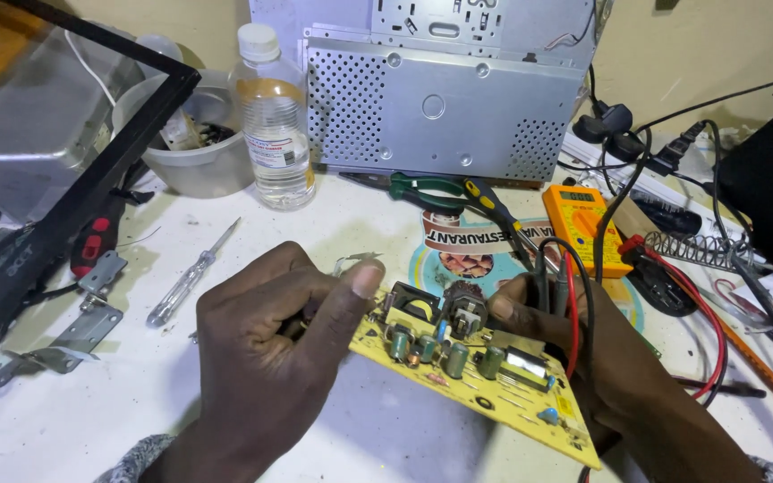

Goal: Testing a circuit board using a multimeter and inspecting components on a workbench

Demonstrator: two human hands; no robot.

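Note:
A yellow circuit board (494, 394) with green capacitors and a black transformer is held tilted above the white table between both hands. My left hand (270, 358) grips its left edge, thumb on top near the corner. My right hand (619, 376) holds the board's right side from behind and also clasps the red and black meter probe leads (570, 295) against it. An orange multimeter (583, 228) lies just beyond the right hand.
Behind stand a perforated grey metal chassis (440, 98), a clear plastic bottle (275, 125) and a white bowl (181, 152). Green-handled pliers (422, 190), a clear-handled screwdriver (191, 273), metal brackets (73, 335), a black-framed panel (55, 143) and a soldering iron stand (700, 250) lie around.

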